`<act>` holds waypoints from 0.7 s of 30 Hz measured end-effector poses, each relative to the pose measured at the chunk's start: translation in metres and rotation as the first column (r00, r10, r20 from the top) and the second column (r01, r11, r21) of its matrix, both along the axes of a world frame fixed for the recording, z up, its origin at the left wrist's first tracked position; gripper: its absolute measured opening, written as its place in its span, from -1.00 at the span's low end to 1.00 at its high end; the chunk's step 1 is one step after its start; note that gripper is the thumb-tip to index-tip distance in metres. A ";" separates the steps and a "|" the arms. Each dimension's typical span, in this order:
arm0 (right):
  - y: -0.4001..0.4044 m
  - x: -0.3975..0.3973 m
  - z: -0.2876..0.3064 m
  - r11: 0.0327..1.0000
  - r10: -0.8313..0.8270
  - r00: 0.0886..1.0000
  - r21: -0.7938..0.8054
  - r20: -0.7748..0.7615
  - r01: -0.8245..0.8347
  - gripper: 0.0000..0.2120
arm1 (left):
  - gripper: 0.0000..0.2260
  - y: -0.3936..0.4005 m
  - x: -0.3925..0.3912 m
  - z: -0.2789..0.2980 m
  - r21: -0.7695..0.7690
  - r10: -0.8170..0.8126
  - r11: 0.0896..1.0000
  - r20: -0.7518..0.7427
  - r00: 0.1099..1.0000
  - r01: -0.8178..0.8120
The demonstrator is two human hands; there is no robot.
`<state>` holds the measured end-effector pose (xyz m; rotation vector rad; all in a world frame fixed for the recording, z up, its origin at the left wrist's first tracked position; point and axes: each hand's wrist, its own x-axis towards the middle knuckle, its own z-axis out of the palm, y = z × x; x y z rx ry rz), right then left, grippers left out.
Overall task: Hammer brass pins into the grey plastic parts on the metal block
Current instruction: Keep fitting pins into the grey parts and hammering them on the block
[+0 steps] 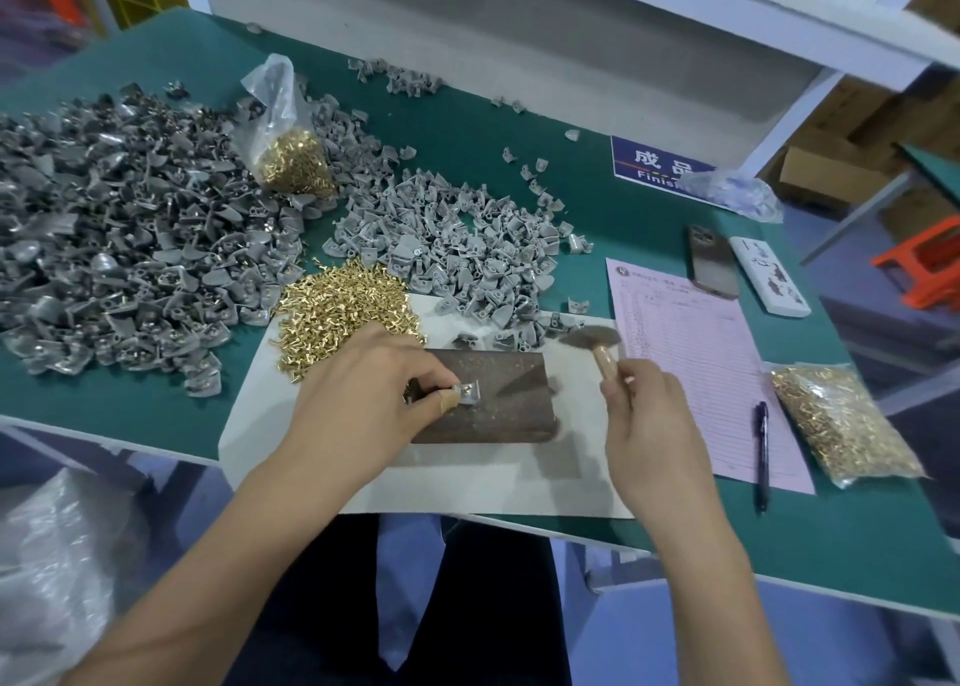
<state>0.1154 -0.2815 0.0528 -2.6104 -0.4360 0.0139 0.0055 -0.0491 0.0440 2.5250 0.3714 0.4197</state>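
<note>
- Your left hand [374, 389] pinches one grey plastic part [467, 393] against the metal block [498, 405], at the block's 9 o'clock edge.
- Your right hand [649, 425] grips the hammer [592, 340], raised at the block's 2 o'clock.
- This looks like the striking step: bring the head squarely onto the pin, clear of your fingertips.
- Loose brass pins [348, 306] lie at the block's 11 o'clock.

Both bare forearms reach forward; the left hand [363, 394] lies palm down, thumb and fingertips pinched together, while the right hand [652, 425] has its fingers curled in a grip, thumb side up
</note>
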 end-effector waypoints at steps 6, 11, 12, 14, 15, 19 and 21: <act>0.010 -0.025 0.012 0.891 0.283 0.953 0.398 -0.107 -0.220 -0.78 | -0.91 0.001 0.004 0.005 0.073 -0.023 0.997 -0.013 1.000 0.023; 0.022 -0.032 0.012 0.884 0.354 0.922 0.380 -0.159 -0.273 -0.81 | -0.87 0.002 0.004 0.005 0.094 -0.038 0.995 -0.006 0.999 0.039; 0.023 -0.034 0.013 0.891 0.331 0.937 0.365 -0.115 -0.270 -0.79 | -0.86 0.002 0.003 0.004 0.099 -0.043 0.994 0.001 0.999 0.043; 0.027 -0.041 0.015 0.914 0.273 0.961 0.326 -0.046 -0.244 -0.70 | -0.87 0.002 0.003 0.003 0.090 -0.052 0.995 0.020 0.998 0.050; 0.029 -0.045 0.015 0.929 0.252 0.967 0.289 -0.027 -0.233 -0.66 | -0.88 0.002 0.003 0.003 0.090 -0.049 0.995 0.021 0.999 0.047; 0.031 -0.046 0.017 0.958 0.268 0.963 0.112 -0.023 -0.264 -0.57 | -0.87 0.002 0.003 0.001 0.094 -0.019 0.995 0.005 1.000 0.018; 0.031 -0.046 0.020 0.956 0.225 0.973 0.185 0.045 -0.229 -0.58 | -0.88 0.002 0.002 0.000 0.060 -0.026 0.998 0.019 0.999 0.025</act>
